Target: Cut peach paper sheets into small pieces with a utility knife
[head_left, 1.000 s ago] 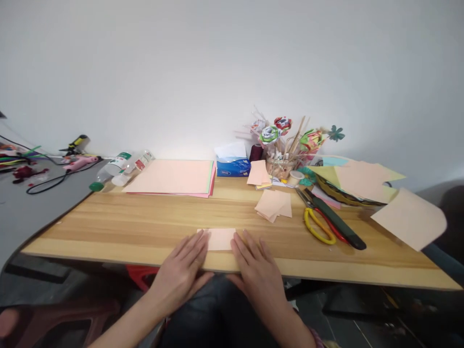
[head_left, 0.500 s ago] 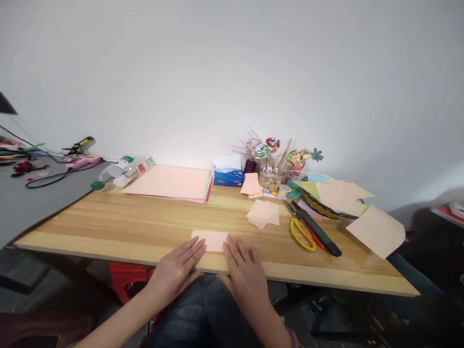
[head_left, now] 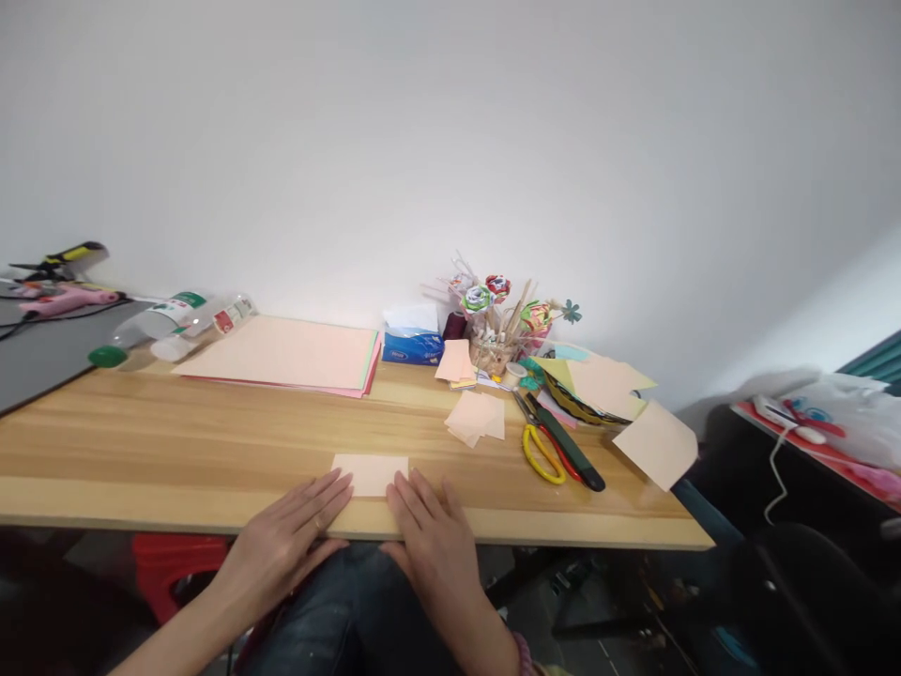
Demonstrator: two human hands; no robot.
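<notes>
A small pale pink rectangle of paper (head_left: 371, 474) lies flat close to the front edge of the wooden table (head_left: 211, 422). My left hand (head_left: 292, 526) rests with outstretched fingers on the paper's left end. On its right end lie the fingertips of my right hand (head_left: 433, 530), also stretched out. Both thumbs are down by the table edge. Beyond my right hand are several small pink paper squares (head_left: 475, 416), loosely overlapping. Yellow-handled scissors (head_left: 542, 455) and a dark green cutter (head_left: 570, 446) lie to their right.
At the back are a stack of coloured sheets (head_left: 282, 352), a blue tissue pack (head_left: 413, 348) and a basket (head_left: 491, 357) of paper flowers and sticks. Plastic bottles (head_left: 169, 314) lie at left. One large paper sheet (head_left: 658, 443) overhangs the right edge. A glue gun (head_left: 70, 299) sits far left.
The view has turned to the right, so everything sits further left in the picture. Both hands stay flat at the two ends of the pink paper, with little visible change.
</notes>
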